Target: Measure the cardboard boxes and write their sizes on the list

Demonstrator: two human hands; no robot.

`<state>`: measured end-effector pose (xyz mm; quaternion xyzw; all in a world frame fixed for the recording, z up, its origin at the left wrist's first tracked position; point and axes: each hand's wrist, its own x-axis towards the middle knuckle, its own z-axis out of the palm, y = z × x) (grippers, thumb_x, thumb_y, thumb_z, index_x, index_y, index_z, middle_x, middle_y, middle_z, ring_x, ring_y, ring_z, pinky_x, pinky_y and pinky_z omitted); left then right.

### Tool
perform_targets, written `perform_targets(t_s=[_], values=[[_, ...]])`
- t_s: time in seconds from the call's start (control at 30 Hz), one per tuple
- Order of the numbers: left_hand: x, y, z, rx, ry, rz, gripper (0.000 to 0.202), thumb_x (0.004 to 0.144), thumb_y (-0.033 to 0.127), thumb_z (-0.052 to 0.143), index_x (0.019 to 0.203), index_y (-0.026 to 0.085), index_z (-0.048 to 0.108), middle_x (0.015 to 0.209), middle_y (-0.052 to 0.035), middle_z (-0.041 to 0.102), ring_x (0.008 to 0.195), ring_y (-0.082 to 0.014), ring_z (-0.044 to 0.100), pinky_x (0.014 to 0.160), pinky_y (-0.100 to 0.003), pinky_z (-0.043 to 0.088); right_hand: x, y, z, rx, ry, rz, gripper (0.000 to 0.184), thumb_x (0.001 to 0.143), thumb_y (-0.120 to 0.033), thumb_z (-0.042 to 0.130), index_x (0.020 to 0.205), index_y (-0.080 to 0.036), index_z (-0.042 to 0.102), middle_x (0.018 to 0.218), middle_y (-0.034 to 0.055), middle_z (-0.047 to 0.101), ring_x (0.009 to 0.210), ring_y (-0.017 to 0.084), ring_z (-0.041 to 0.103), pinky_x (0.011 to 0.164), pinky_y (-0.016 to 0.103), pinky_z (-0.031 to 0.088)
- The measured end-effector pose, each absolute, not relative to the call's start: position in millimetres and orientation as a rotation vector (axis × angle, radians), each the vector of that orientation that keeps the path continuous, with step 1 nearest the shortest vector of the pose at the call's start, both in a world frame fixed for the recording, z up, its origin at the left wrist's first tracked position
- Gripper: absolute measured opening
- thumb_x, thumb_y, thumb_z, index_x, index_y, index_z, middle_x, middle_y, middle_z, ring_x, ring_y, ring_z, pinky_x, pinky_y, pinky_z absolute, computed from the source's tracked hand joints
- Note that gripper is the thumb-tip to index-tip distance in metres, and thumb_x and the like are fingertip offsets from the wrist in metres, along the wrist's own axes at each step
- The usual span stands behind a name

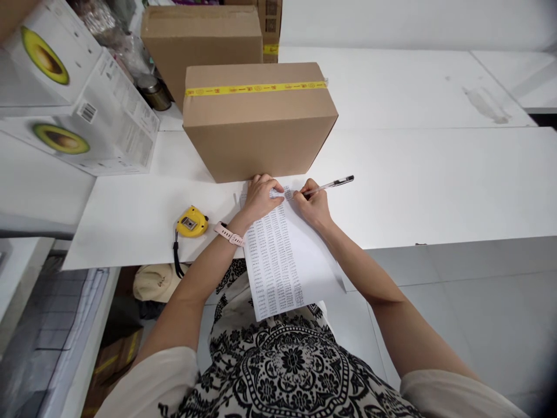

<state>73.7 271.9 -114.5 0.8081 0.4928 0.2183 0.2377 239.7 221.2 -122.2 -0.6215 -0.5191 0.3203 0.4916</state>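
My right hand (312,204) is closed around a pen (337,183), its tip at the upper part of a sheet of paper (313,264) with columns of small handwriting. The pen's dark end points up and to the right. My left hand (262,198) lies on the sheet's upper left, fingers stretched out and apart, holding nothing in a grip. Its fingertips are close to the foot of a taped cardboard box (261,145). The sheet's lower part hangs over the table's front edge. To the left of my left wrist rests a yellow tape measure (192,222) with a black strap.
Another cardboard box (200,49) stands behind the taped one. White boxes with avocado pictures (117,110) are stacked at the left, near a dark jar (154,93). The white table (426,186) extends right; below its left side lies a cream cap (156,283).
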Motion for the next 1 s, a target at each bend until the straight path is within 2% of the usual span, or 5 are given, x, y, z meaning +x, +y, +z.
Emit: perform_targets(t_s=[0.7, 1.0], values=[[73.7, 272.1, -114.3, 2.215, 1.349, 0.6, 0.011, 0.08, 0.019, 0.076, 0.086, 0.025, 0.069, 0.103, -0.0029, 0.064, 0.109, -0.0273, 0.055, 0.104, -0.045, 0.039, 240.5, 221.5, -122.9, -1.512, -1.302, 0.739, 0.024, 0.077, -0.025, 0.061, 0.067, -0.024, 0.04, 0.054, -0.0075, 0.041, 0.052, 0.01, 0.035, 0.053, 0.028, 0.028], [74.2, 270.7, -111.8, 2.202, 1.346, 0.59, 0.011, 0.08, 0.019, 0.076, 0.087, 0.024, 0.07, 0.103, -0.0034, 0.064, 0.11, -0.0264, 0.055, 0.104, -0.042, 0.04, 240.5, 221.0, -122.3, -1.507, -1.299, 0.745, 0.023, 0.075, -0.023, 0.061, 0.066, -0.025, 0.039, 0.054, -0.0073, 0.042, 0.051, 0.011, 0.037, 0.052, 0.028, 0.028]])
